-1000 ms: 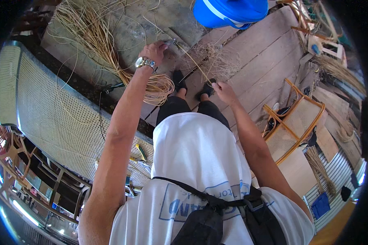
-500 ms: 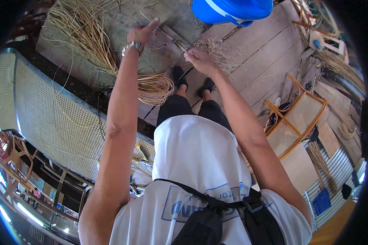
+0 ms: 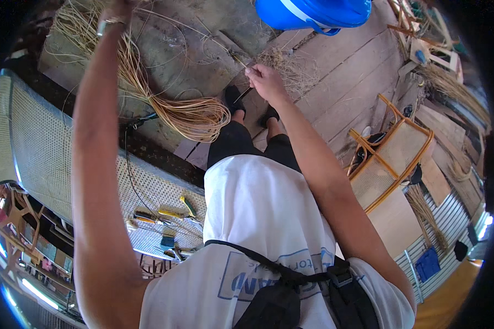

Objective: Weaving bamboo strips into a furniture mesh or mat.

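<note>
My right hand (image 3: 268, 83) is closed around a thin, pale cane strand (image 3: 206, 35), in front of my feet. A dark, slim rod (image 3: 243, 95) sticks out below that hand; I cannot make out what it belongs to. The strand runs up and left toward my left hand (image 3: 118, 10), which is blurred and partly cut off by the upper edge, so its fingers do not show. Beneath my left forearm lies a large bundle of tan cane strands (image 3: 189, 115), looped at its near end. Thin shavings (image 3: 293, 71) are heaped beyond my right hand.
A blue bucket (image 3: 313, 13) stands at the far edge. To the left is a long woven cane panel (image 3: 44, 137), with pliers (image 3: 187, 205) and other tools on its near end. A cane-framed chair (image 3: 395, 159) lies at the right, beside boards and cane bundles.
My left hand has swung up and left, away from my right hand, drawing out along the strand. The right hand has stayed nearly in place.
</note>
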Motion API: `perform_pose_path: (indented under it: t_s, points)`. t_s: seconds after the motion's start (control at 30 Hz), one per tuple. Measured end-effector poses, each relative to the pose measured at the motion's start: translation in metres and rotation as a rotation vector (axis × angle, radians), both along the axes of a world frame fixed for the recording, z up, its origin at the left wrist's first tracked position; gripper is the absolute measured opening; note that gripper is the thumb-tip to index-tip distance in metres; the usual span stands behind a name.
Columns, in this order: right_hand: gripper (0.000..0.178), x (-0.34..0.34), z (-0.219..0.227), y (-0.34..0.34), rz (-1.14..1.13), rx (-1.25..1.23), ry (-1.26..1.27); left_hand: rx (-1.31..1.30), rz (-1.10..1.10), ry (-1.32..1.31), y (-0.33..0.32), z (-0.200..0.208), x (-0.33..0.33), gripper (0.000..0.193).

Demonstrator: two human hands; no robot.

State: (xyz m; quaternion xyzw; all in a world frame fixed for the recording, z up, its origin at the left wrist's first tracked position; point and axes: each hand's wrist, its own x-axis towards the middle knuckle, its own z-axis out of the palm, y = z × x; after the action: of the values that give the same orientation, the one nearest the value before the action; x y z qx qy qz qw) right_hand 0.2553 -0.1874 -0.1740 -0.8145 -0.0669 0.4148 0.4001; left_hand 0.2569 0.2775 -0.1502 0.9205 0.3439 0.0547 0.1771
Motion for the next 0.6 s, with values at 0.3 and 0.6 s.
perform_pose_path:
  t_s: [0.3,0.6]
  points:
    - [0.032,-0.004,0.003,0.015,0.107,0.052,-0.076,-0.338,-0.021,0.448,-0.001,0.026,-0.045,0.067]
    - [0.028,-0.003,-0.004,0.013,-0.074,0.147,0.11,-0.661,-0.069,0.037,-0.238,0.014,-0.099,0.021]
